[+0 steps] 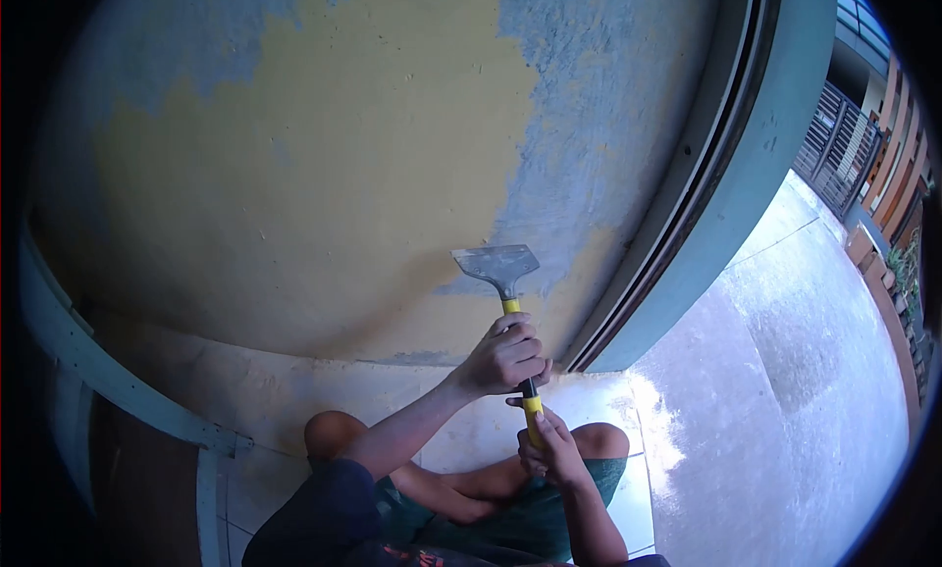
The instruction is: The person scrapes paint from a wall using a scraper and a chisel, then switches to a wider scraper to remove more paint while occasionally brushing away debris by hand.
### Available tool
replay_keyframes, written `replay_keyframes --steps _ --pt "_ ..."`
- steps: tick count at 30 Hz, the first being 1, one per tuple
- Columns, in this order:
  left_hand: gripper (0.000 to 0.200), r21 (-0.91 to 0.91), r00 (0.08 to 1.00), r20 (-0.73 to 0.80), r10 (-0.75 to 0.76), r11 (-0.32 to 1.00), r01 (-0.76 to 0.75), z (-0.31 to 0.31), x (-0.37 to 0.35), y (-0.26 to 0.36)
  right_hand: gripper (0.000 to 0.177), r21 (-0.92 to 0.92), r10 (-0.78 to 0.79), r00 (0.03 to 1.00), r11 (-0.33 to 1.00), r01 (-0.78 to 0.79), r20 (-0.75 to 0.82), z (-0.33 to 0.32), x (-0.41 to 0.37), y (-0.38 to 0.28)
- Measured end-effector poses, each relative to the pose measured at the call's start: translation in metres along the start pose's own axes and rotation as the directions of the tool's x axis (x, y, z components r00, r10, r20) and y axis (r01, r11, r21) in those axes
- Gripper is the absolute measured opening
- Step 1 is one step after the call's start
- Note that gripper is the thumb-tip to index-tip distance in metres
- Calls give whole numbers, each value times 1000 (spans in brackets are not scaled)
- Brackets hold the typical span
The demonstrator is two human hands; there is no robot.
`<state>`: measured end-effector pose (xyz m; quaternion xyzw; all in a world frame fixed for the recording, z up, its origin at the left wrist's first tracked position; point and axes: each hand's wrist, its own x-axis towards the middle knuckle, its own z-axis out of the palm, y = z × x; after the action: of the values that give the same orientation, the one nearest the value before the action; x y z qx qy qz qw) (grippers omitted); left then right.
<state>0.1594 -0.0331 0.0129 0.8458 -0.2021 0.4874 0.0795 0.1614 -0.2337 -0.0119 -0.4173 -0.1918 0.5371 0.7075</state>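
A long-handled scraper [496,265] with a wide grey metal blade and a yellow and black handle points up toward the wall. Its blade overlaps the wall near the lower end of a bare blue-grey patch; whether it touches cannot be told. My left hand [504,355] is wrapped round the upper handle, just below the blade. Lower down, my right hand [552,449] grips the yellow end of the same handle. The wall [392,155] carries yellow paint, with rough blue-grey areas [569,126] at the upper left and right.
A pale green door frame [721,224] borders the wall on the right. Beyond it lies a wet-looking concrete floor [785,371], with a metal gate [837,145] farther back. On the left stands a light blue wooden frame [128,390]. My crossed legs [471,493] rest on pale tiles.
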Motion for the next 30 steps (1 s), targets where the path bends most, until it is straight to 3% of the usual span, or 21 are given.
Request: replay_keyframes --steps 4,7,8,10,12,18,23,25,27,30 --pt "24 72 998 -19 -59 996 60 -15 -11 -13 43 37 -24 990 999 19 137 5 27 10" --pt "25 143 997 11 -78 987 76 -18 -32 -18 43 -232 -82 996 968 91 47 9 40 23" --pt "25 138 998 34 -59 989 54 -17 -37 -20 43 -207 -101 994 972 108 45 9 39 28" --pt "26 146 999 21 -40 989 36 -18 -52 -19 46 -344 -86 996 935 85 13 9 38 40" --pt "28 142 996 85 -23 990 11 -16 -58 -20 47 -303 -82 994 951 57 -70 12 36 50" --pt "23 100 999 52 -6 995 1 -12 -51 -25 42 -336 -254 916 931 144 -311 12 43 64" --pt "27 109 993 110 -31 994 19 -4 -61 -38 39 -430 -328 873 889 157 -361 7 61 74" --pt "28 117 994 93 -61 992 50 5 -73 -42 38 -442 -328 863 886 140 -385 1 69 81" --pt "28 134 995 70 -70 989 60 12 -84 -42 36 -584 -424 820 800 138 -386 -4 74 91" --pt "27 154 997 36 -69 986 63 19 -96 -46 35 -599 -397 826 795 92 -401 -5 76 93"
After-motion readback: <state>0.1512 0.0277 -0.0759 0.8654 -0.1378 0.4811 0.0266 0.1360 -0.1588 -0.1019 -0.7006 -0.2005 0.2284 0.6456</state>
